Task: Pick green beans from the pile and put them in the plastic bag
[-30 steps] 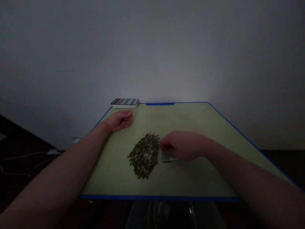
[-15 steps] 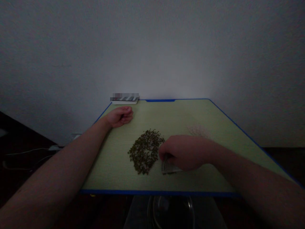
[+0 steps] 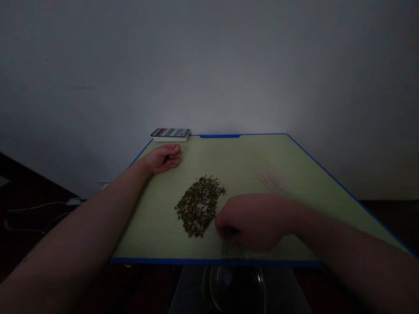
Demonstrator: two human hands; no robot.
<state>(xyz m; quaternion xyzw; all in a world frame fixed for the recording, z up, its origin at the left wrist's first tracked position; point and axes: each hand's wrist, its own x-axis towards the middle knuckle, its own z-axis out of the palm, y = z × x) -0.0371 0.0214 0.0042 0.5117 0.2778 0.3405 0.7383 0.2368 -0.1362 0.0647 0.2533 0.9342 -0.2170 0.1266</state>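
Note:
My left hand (image 3: 165, 158) rests in a loose fist on the left side of the table, with nothing showing in it. My right hand (image 3: 252, 221) is closed around a thin, pale, flat card-like piece (image 3: 225, 247), pressed low against the tabletop by the front edge; most of it is hidden by the hand and blurred. A few dark grains show along its lower edge. Between my hands, to the left of the right one, a pile of small greenish-brown grains (image 3: 193, 213) is spread out. Beyond my right wrist lies a thin scatter of pale pinkish grains (image 3: 273, 180).
The pale green table (image 3: 229, 161) has a blue rim and stands against a wall. A phone (image 3: 170, 132) lies on a white box (image 3: 170, 139) at the back left corner. Below the front edge, a round clear-rimmed bowl (image 3: 263, 285) sits on my lap. White cables (image 3: 39, 207) run at the left.
My right hand has drawn the flat piece and a few grains toward me, to the table's front edge above the bowl. My left hand has stayed in place.

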